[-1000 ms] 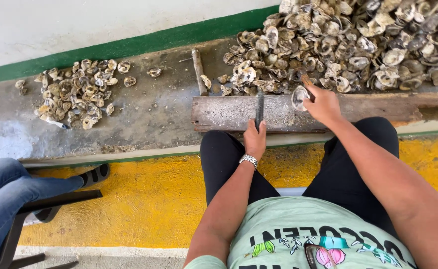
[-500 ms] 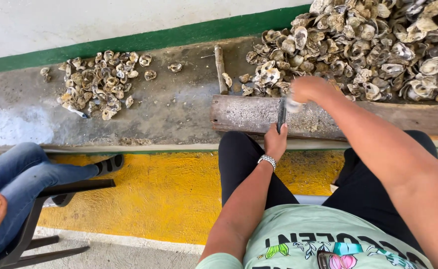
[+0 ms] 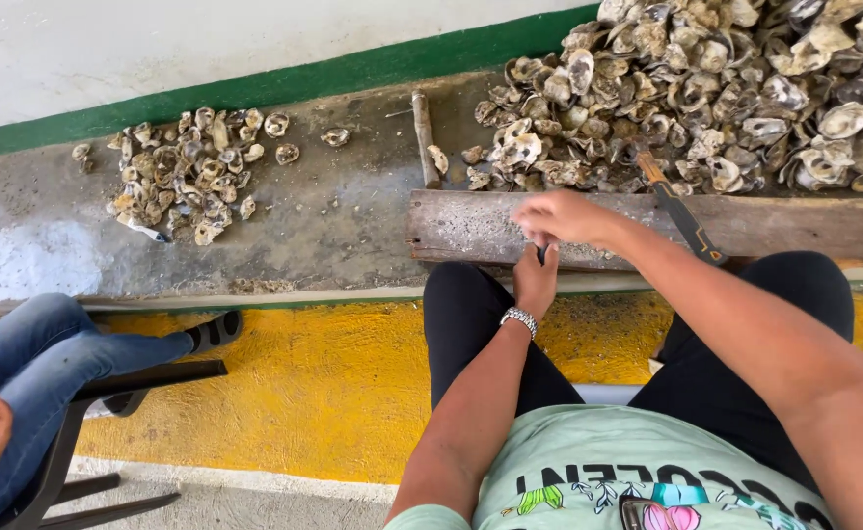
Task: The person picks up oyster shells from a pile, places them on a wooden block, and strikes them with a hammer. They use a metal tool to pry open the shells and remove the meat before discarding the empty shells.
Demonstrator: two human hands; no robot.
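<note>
Sitting low on a seat, a person in black pants and a pale green shirt is seen from above, with both hands held over a long wooden plank that lies across the floor at 12 o'clock from the knees. The left hand, with a silver watch on its wrist, is curled tight around a dark tool handle, and only a small bit of that handle can be seen. The right hand is placed just above it, at 12 o'clock from the left hand, with the fingers bent down and closed over something small; what is pinched under them cannot be told, because it is hidden by the hand. A big pile of grey oyster shells is heaped at 1 o'clock, touching the far edge of the plank. A hammer with an orange and black handle is laid across the plank at 3 o'clock from the right hand, with its head in the shells. A thin stick is stood on end beside the big pile, at 11 o'clock. A smaller pile of shells is spread on the grey floor at 10 o'clock, well apart from the hands. At 8 o'clock, another person's leg in blue jeans is rested on a dark chair, over a yellow painted strip.
</note>
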